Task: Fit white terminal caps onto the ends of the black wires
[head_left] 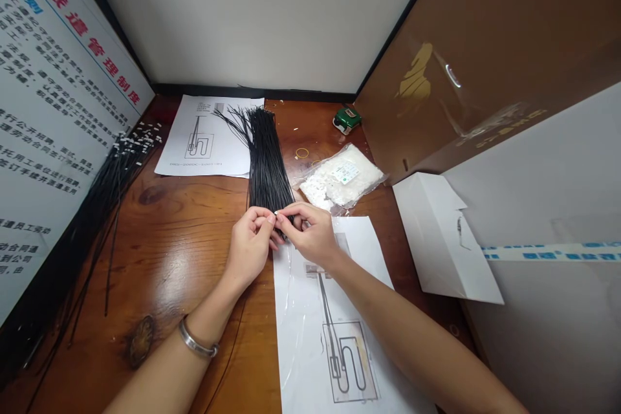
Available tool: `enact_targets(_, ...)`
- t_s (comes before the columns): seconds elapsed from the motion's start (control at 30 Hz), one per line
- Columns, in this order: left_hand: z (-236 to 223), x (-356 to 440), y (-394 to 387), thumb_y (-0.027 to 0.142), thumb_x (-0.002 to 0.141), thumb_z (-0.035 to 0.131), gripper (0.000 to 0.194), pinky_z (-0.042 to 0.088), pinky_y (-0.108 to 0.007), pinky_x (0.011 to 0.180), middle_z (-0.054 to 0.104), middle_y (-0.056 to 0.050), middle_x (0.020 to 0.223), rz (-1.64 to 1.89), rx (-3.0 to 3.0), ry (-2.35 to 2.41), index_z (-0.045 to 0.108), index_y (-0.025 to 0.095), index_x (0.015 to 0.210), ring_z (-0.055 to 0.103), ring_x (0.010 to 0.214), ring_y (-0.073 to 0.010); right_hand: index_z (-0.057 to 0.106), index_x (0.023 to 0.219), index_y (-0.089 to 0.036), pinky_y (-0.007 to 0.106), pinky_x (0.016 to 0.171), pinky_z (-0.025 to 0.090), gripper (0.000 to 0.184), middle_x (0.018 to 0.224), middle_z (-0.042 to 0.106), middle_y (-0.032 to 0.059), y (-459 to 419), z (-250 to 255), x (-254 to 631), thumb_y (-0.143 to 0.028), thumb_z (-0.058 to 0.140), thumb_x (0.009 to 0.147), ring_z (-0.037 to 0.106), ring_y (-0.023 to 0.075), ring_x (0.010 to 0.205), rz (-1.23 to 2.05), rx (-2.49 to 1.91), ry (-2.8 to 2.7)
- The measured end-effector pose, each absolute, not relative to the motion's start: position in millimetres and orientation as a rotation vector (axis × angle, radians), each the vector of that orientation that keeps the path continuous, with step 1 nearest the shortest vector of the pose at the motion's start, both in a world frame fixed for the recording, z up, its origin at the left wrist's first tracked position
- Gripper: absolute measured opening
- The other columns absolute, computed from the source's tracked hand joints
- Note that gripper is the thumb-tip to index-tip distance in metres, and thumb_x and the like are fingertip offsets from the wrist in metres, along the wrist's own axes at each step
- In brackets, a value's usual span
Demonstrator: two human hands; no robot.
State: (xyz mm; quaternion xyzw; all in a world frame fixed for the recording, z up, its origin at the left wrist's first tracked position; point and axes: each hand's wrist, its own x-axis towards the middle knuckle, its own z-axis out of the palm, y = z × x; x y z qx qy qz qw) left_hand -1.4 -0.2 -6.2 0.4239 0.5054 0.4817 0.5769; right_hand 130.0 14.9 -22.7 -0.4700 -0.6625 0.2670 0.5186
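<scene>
My left hand [248,247] and my right hand [313,233] meet at the near end of a bundle of black wires [268,165]. Between their pinched fingertips shows a tiny white connector [276,212]. My right fingers close on it; my left fingers pinch from the other side. One thin black wire [237,330] runs down from under my left hand toward the near table edge, and its upper end is hidden by the fingers. Past my right hand lies a clear bag of small white pieces [347,174].
At the left, many black wires with white ends [104,191] lean along a printed board [48,110]. Drawing sheets [172,155] lie behind and under my right arm. A green tape measure [347,119] sits at the back. A brown box [466,45] and white folded card [436,233] border the right.
</scene>
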Motion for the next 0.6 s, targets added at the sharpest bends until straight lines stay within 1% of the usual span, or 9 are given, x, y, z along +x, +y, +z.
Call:
enact_targets(0.07,-6.1,-1.4,-0.5,0.033,0.080,0.061,0.020,0.048,-0.019,0.043,0.059,0.002,0.054,1.129,0.989,1.179,0.054,0.015,0.077,0.059,0.046,-0.0115,0.067,0.071,-0.017,0.023,0.041,0.034,0.007,0.057,0.057,-0.0016,14.9,-22.6,130.1,-0.020,0.066,0.077,0.036,0.0058,0.041,0.664,-1.133,-1.579)
enact_targets(0.2,-6.1,-2.1,-1.3,0.033,0.080,0.061,0.019,0.047,-0.019,0.043,0.059,0.002,0.053,1.133,0.986,1.179,0.054,0.015,0.076,0.059,0.047,-0.0113,0.066,0.071,-0.018,0.023,0.040,0.034,0.007,0.066,0.065,0.0015,15.2,-22.3,130.2,-0.022,0.066,0.077,0.036,0.0058,0.042,0.728,-1.148,-1.567)
enact_targets(0.27,-6.1,-2.2,-0.9,0.032,0.079,0.061,0.019,0.048,-0.019,0.043,0.059,0.002,0.053,1.130,0.982,1.173,0.054,0.015,0.076,0.059,0.047,-0.0116,0.066,0.071,-0.018,0.023,0.040,0.033,0.007,0.068,0.066,0.0022,15.5,-22.4,130.5,-0.022,0.066,0.076,0.037,0.0058,0.042,0.743,-1.149,-1.567)
enact_targets(0.5,-6.0,-2.4,0.6,0.032,0.078,0.061,0.019,0.048,-0.019,0.043,0.061,0.001,0.054,1.128,0.962,1.145,0.054,0.015,0.075,0.060,0.047,-0.0115,0.066,0.072,-0.017,0.023,0.041,0.034,0.007,0.068,0.067,0.0030,15.4,-23.9,131.1,-0.022,0.066,0.077,0.038,0.0060,0.042,0.729,-1.139,-1.591)
enact_targets(0.6,-6.0,-2.5,0.3,0.032,0.078,0.062,0.019,0.048,-0.019,0.043,0.062,0.000,0.055,1.129,0.955,1.134,0.054,0.015,0.075,0.060,0.047,-0.0117,0.066,0.071,-0.018,0.024,0.042,0.035,0.008,0.063,0.065,0.0016,15.3,-22.4,131.2,-0.022,0.065,0.078,0.039,0.0070,0.043,0.707,-1.134,-1.611)
